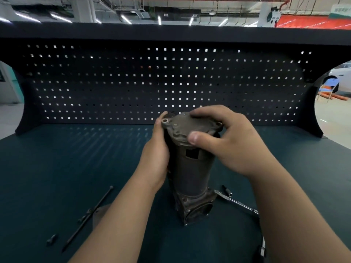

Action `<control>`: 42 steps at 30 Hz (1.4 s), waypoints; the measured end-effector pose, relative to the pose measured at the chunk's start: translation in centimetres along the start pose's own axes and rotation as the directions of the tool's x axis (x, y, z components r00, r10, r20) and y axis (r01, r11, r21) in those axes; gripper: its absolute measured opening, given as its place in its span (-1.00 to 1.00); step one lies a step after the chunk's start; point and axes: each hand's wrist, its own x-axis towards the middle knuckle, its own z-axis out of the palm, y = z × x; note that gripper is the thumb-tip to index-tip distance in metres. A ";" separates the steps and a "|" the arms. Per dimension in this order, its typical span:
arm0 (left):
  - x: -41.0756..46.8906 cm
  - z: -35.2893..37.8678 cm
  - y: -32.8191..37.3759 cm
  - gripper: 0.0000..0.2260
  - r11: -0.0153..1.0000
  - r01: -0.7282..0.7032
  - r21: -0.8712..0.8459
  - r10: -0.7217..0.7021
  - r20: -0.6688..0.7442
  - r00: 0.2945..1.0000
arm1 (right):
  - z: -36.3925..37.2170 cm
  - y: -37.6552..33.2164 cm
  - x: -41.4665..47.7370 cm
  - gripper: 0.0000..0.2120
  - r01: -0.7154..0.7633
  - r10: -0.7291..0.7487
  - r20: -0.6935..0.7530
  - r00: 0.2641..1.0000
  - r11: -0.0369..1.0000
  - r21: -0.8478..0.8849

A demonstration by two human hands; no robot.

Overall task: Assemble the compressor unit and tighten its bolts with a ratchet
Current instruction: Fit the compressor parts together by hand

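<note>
The dark compressor body [191,175] stands upright on the bench, its square flanged base toward me. On its top sits a grey metal end cover [182,126] with bolt holes. My left hand [157,149] wraps the left side of the cover and upper cylinder, thumb at a bolt hole. My right hand [224,137] grips the cover from the right, fingers over the top and thumb on the front edge. A long black bolt [89,215] lies at the left. The ratchet [237,203] lies right of the base, partly hidden by my right forearm.
A short black bolt [51,239] and another small fastener [83,217] lie at the lower left on the dark green bench mat [57,158]. A small socket bit [227,190] rests by the ratchet. A black pegboard [133,82] walls the back of the bench.
</note>
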 end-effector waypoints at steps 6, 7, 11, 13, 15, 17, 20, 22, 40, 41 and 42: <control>-0.2 0.7 0.3 -0.37 0.997 -0.002 -0.077 0.010 0.104 0.995 | -1.3 1.1 0.1 -0.92 -0.020 0.025 -0.189 0.982 0.999 0.028; -0.2 0.6 0.3 -0.34 0.998 -0.005 -0.058 0.012 0.110 0.994 | -1.4 1.2 0.1 -0.91 -0.022 0.026 -0.196 0.980 0.999 0.024; -0.4 0.6 0.4 -0.27 0.999 -0.020 -0.043 0.025 0.108 0.994 | -1.2 0.7 -0.1 -0.69 -0.040 0.041 0.064 0.997 0.999 -0.016; -0.4 0.7 0.6 -0.30 0.999 -0.029 -0.044 0.033 0.097 0.995 | -0.9 0.7 -0.2 -0.50 -0.055 0.060 0.130 0.990 0.998 -0.037; -0.4 0.8 0.6 -0.22 1.000 -0.022 -0.013 0.023 0.083 0.996 | -0.7 0.7 -0.1 -0.45 -0.046 0.049 0.056 0.997 0.998 -0.042; -0.2 0.7 0.5 -0.17 1.000 -0.019 0.024 0.017 0.076 0.997 | -0.6 0.8 0.0 -0.47 -0.031 0.030 -0.052 0.998 0.999 -0.028; -0.4 0.8 0.3 -0.24 0.996 -0.032 0.078 0.028 0.058 0.998 | -0.9 1.0 0.1 -0.56 -0.015 0.015 -0.086 0.996 1.000 0.002; -0.6 1.0 0.5 -0.30 0.997 -0.035 0.073 0.032 0.036 0.999 | -1.1 1.1 -0.1 -0.61 -0.001 0.000 -0.051 0.999 1.000 -0.021; -0.3 0.9 0.6 -0.33 0.999 -0.028 -0.016 0.029 0.070 0.997 | -0.4 2.1 0.1 -0.81 0.019 -0.018 -0.007 1.000 0.982 0.189; -0.3 1.0 0.5 -0.31 1.000 -0.023 -0.013 0.023 0.068 0.997 | -0.3 2.1 0.1 -0.80 0.014 -0.010 -0.021 1.000 0.983 0.181; -0.4 1.1 0.5 -0.30 1.000 -0.018 -0.010 0.019 0.065 0.998 | -0.1 2.0 0.0 -0.81 0.009 -0.003 -0.040 0.999 0.987 0.159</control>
